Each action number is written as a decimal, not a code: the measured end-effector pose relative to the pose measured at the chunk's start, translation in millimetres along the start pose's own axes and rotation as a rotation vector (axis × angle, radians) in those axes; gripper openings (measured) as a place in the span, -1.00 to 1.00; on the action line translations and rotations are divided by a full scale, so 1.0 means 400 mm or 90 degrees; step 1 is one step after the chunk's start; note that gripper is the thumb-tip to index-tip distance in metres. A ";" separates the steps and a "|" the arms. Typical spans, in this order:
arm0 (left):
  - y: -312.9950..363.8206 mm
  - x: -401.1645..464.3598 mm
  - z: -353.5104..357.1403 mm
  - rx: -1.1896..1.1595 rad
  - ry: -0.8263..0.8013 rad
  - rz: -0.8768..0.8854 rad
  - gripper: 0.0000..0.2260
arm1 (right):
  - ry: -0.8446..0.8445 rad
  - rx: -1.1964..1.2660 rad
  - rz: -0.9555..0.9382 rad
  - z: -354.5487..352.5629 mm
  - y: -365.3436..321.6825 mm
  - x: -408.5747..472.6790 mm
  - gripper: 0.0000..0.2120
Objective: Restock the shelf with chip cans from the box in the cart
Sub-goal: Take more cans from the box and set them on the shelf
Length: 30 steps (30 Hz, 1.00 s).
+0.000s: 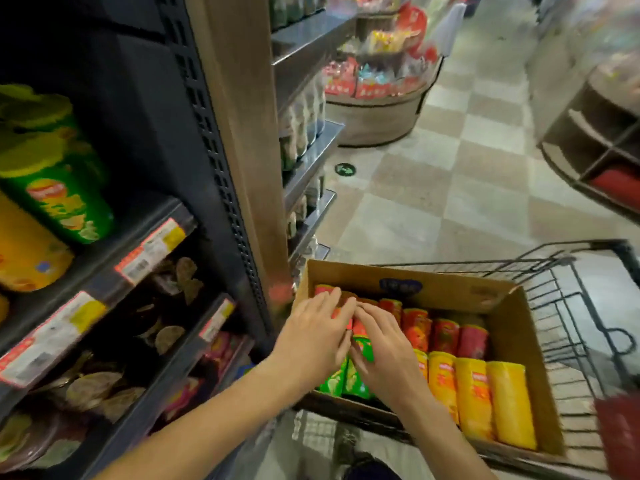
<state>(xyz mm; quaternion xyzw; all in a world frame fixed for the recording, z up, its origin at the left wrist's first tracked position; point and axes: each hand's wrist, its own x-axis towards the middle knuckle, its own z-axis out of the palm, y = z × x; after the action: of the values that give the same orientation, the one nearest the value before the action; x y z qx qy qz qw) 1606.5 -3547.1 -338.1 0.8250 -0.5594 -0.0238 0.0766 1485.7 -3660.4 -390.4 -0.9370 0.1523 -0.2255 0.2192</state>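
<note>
- Two hands are down in the cardboard box, which sits in the wire cart at about 4 o'clock in the view.
- Left hand lies over the far-left cans, fingers fairly straight and pointing to 1 o'clock, resting on a red can. Can't tell if it's actually gripping anything, looks more like flat contact.
- Right hand is right beside it, the fingertips of both almost meeting. Its fingers bend down over a green can, thumb side against it, so it seems to be pinching that one.
- Chip cans lie on their sides in rows in the box: red cans along the far row, yellow cans in the near row toward 5 o'clock, more green cans under the wrists.
- Shelf unit fills the 9 o'clock side. A green can stands on the upper shelf with a yellow can next to it, both a bit blurry.
- Price tags run along the shelf edges, dark snack bags sit on the lower shelves.
- Checkered floor runs off toward 12 o'clock, with a round display stand of packaged goods up there.
</note>
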 end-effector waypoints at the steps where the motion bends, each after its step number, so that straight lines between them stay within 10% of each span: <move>1: 0.018 0.037 0.028 0.001 -0.018 0.014 -0.52 | -0.001 -0.004 0.018 -0.006 0.042 -0.009 -0.53; 15: 0.134 0.343 0.311 0.063 -0.274 0.055 -0.46 | -0.316 -0.014 0.533 0.126 0.644 -0.037 -0.30; 30: 0.139 0.448 0.467 0.044 -0.392 0.020 -0.47 | -0.347 0.034 0.689 0.218 0.765 -0.013 -0.36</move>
<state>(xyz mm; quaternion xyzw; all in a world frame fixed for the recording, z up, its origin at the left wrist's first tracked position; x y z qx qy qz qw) 1598.8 -3751.8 -505.7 0.7724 -0.5694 -0.2524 -0.1245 1466.7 -3891.1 -608.9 -0.7446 0.5401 0.1625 0.3571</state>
